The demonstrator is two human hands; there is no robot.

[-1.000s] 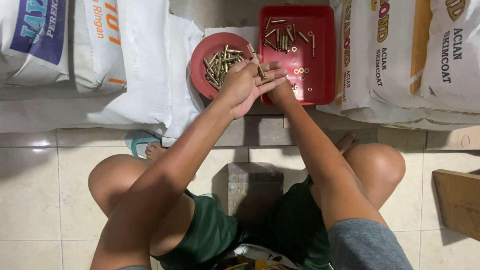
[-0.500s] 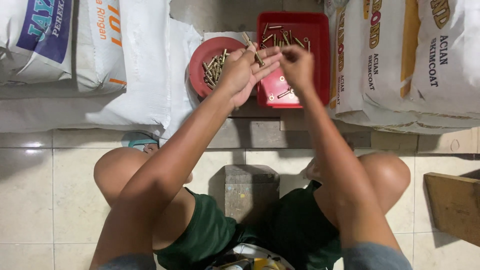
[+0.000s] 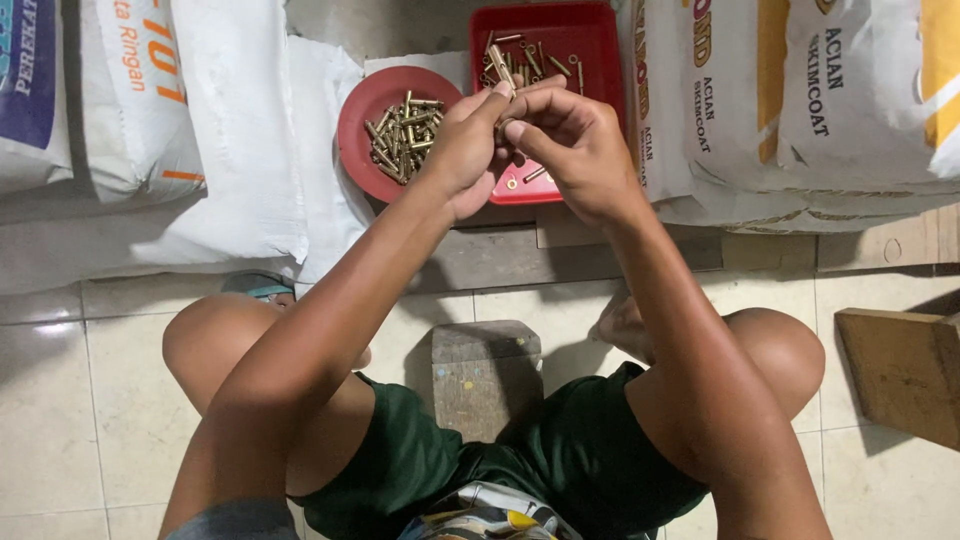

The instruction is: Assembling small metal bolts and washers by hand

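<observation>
My left hand [image 3: 462,150] and my right hand [image 3: 572,148] meet over the near edge of a red rectangular tray [image 3: 600,60]. Between the fingertips of both hands is a brass-coloured bolt [image 3: 499,66], pointing up and away. The left thumb and fingers pinch its shaft, and the right fingers curl around its lower end. A round red plate [image 3: 362,110] lies just left of the tray and holds a pile of similar brass bolts [image 3: 402,135]. More bolts and small washers lie loose in the tray.
White sacks [image 3: 150,100] lie at the left and more sacks [image 3: 800,100] at the right of the tray. A small concrete block [image 3: 485,375] stands between my knees on the tiled floor. A wooden block [image 3: 900,370] lies at the right.
My right hand has drawn back from inside the tray and joined the left hand on the bolt. The camera view has shifted slightly.
</observation>
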